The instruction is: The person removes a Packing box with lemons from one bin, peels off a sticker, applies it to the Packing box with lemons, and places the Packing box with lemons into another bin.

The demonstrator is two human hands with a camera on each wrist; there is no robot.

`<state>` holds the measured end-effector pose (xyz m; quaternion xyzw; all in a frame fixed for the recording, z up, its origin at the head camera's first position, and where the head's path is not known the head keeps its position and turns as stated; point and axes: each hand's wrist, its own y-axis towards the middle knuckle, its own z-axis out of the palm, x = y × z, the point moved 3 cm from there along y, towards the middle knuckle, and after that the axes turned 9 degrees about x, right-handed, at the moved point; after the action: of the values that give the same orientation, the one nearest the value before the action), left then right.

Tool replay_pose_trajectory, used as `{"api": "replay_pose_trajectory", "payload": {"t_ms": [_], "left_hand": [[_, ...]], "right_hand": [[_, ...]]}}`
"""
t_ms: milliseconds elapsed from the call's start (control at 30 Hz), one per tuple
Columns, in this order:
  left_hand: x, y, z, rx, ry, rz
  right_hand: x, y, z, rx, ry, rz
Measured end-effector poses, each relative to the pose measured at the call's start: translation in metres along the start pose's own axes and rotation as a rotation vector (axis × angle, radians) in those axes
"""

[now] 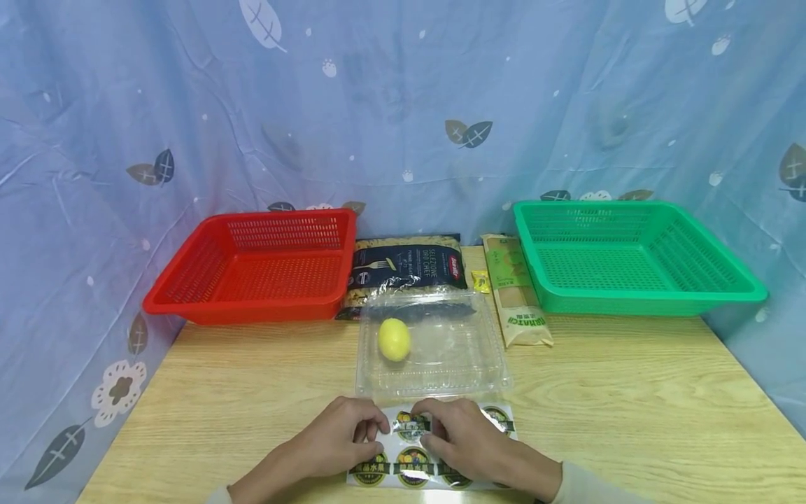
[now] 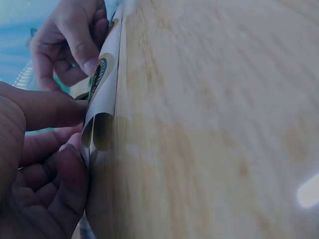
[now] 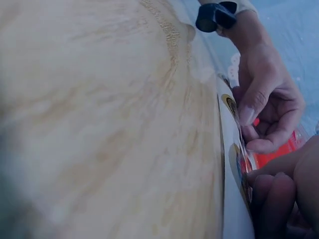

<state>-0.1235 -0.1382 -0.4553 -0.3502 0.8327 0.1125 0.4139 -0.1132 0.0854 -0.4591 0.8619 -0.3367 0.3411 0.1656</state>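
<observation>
both hands [image 1: 403, 437] pinch sticker sheet [image 1: 412, 465]

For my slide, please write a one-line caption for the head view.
Both hands, left hand and right hand, pinch a sticker sheet before a clear box holding a lemon.

- wooden table [image 1: 630, 406]
- sticker sheet [image 1: 412, 465] under both hands
- clear clamshell box [image 1: 434, 350] just beyond them
- pasta bag [image 1: 409, 269], noodle pack [image 1: 519, 294], red basket [image 1: 258, 269], green basket [image 1: 630, 255] farther back
</observation>
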Motion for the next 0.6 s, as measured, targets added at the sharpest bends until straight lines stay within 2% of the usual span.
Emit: {"api": "replay_pose_trajectory", "payload": {"t_ms": [167, 433, 500, 600], "left_hand": [[0.001, -0.002, 0.0, 0.001, 0.005, -0.001], [-0.001, -0.004, 0.0, -0.012, -0.001, 0.0], [0.0, -0.004, 0.0, -0.016, 0.007, 0.004], [-0.001, -0.005, 0.001, -0.017, 0.013, -0.005]], "right_hand": [[0.006, 0.001, 0.001, -0.046, -0.037, -0.056], [0.012, 0.006, 0.001, -0.103, -0.095, 0.073], [0.012, 0.007, 0.001, -0.112, -0.11, 0.073], [0.012, 0.006, 0.0, -0.143, -0.099, 0.024]]}}
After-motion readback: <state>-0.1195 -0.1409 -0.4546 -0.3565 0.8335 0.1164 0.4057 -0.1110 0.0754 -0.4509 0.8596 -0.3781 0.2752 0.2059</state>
